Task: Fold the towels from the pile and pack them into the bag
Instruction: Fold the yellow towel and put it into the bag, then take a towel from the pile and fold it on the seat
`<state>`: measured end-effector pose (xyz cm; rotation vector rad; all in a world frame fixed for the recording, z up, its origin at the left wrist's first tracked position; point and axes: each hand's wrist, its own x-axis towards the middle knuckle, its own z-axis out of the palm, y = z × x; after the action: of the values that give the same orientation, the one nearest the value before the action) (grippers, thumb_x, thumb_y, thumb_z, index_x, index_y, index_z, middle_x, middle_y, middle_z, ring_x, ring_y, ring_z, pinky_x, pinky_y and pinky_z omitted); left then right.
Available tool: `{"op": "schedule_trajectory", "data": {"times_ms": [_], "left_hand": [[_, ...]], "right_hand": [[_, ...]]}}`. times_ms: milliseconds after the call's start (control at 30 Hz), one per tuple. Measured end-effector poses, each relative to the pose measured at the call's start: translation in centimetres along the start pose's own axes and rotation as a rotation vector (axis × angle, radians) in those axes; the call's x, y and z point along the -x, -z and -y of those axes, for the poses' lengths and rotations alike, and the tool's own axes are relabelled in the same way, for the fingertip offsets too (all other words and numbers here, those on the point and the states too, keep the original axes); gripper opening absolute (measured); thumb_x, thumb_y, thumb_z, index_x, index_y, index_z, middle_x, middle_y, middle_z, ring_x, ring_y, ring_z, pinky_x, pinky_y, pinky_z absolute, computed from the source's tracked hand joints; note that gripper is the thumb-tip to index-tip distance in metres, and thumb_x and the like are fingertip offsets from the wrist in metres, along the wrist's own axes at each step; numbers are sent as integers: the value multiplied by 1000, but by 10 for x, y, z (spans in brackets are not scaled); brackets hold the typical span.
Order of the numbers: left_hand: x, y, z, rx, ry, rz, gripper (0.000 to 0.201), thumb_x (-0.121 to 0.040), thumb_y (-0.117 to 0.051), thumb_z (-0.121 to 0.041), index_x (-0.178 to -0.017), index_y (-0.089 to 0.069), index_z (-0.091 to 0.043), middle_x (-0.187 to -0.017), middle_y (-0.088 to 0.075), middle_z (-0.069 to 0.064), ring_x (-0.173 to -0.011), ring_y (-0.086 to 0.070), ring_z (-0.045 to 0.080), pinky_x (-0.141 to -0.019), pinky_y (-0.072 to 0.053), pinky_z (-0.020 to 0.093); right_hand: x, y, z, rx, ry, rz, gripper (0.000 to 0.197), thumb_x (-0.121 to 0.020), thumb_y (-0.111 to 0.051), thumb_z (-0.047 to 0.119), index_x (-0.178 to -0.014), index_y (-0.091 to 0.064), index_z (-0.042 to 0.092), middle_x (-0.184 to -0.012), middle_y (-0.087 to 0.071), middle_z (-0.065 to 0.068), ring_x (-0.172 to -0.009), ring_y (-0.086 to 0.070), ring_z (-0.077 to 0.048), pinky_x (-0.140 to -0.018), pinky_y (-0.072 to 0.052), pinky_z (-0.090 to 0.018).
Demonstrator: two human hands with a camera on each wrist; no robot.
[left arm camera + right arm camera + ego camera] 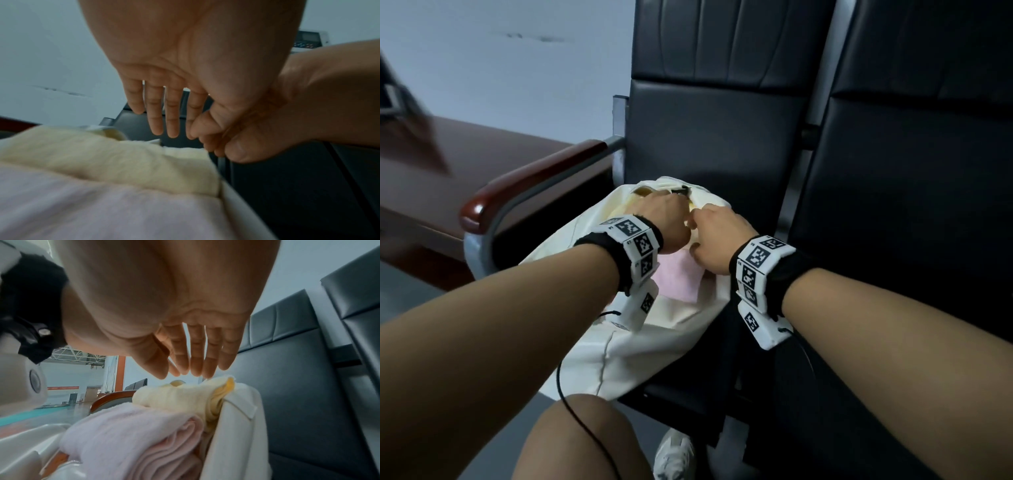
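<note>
A cream cloth bag (654, 342) lies on a black seat with its mouth facing away from me. Inside it a folded pink towel (681, 277) sits nearest me, and a pale yellow towel (640, 193) lies beyond it at the mouth. My left hand (669, 205) hovers over the yellow towel (123, 162), fingers straight and holding nothing. My right hand (709, 226) is beside it, touching my left thumb. In the right wrist view its fingers (205, 369) point down, straight and close together, just above the yellow towel (180, 395) and the bag's rim (236, 426). The pink towel (133, 434) shows stacked folds.
The bag rests on a row of black padded seats (722, 154) with a metal armrest topped in red-brown wood (534, 185) on its left. A brown bench (465, 164) stands further left. My knee (585, 438) and a white shoe (674, 455) are below the seat edge.
</note>
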<state>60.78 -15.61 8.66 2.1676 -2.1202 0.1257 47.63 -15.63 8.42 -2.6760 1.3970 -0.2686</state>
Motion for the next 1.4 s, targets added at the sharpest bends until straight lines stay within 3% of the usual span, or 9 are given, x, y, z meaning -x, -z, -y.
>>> {"op": "schedule_trajectory", "data": {"times_ms": [100,333,433,733,867,967,1133,1267,1400], "left_hand": [[9,13,-35,-22,-73,-7,20,-88,-54,-28,-100,-68,-21,-105,-69,4,-95,-63,27,-76,-43,35],[21,23,-146,98,-234,55,4,-89,-54,-26,-86,-51,-27,-111,-69,10,-101,-66,34,-75,-47,38],[30,17,-209,150,-313,81,5,-91,-52,-32,-88,-54,-29,-106,-68,8,-87,-62,28,-70,-47,36],[68,-30,-402,243,-564,254,14,-96,-49,-41,-90,-58,-32,-100,-64,4,-90,-64,28,-73,-52,37],[89,-64,-469,213,-652,350,15,-88,-63,-35,-102,-68,-33,-106,-68,2,-95,-67,28,-75,-53,34],[98,-89,-500,184,-730,390,32,-84,-70,-32,-115,-68,-37,-122,-68,1,-107,-67,26,-89,-57,37],[104,-118,-530,96,-800,458,60,-78,-81,-40,-133,-59,-37,-130,-65,1,-117,-62,25,-98,-54,39],[106,-132,-542,33,-812,435,49,-83,-80,-33,-129,-64,-26,-121,-67,6,-110,-66,29,-91,-57,40],[105,-140,-541,48,-826,379,33,-97,-58,-32,-128,-63,-22,-123,-63,12,-110,-65,34,-87,-55,40]], "right_hand": [[26,14,-10,43,-30,-38,25,-89,-58,17,-112,-62,9,-118,-64,-11,-109,-63,-34,-76,-45,-33],[112,51,-78,65,-202,-83,29,-86,-62,23,-113,-62,12,-114,-65,-10,-104,-65,-33,-72,-45,-34],[159,59,-120,74,-324,-75,32,-86,-64,24,-116,-62,13,-115,-64,-8,-104,-65,-31,-74,-49,-37],[318,51,-236,68,-685,-59,28,-84,-61,19,-111,-61,11,-114,-64,-11,-107,-62,-32,-72,-38,-33],[381,42,-280,39,-824,-35,13,-87,-62,20,-96,-56,13,-101,-65,-9,-98,-63,-29,-72,-44,-34],[414,28,-307,-22,-932,-8,21,-87,-68,20,-105,-64,9,-100,-68,-7,-96,-65,-27,-78,-53,-35],[443,1,-331,-119,-971,48,38,-84,-72,21,-120,-62,18,-112,-69,-4,-99,-65,-26,-73,-47,-30],[447,-16,-340,-141,-930,80,49,-79,-75,20,-126,-59,17,-119,-68,-5,-107,-64,-27,-82,-51,-32],[439,-24,-348,-125,-923,53,39,-83,-73,17,-120,-61,12,-119,-67,-7,-108,-64,-28,-80,-47,-29]]}}
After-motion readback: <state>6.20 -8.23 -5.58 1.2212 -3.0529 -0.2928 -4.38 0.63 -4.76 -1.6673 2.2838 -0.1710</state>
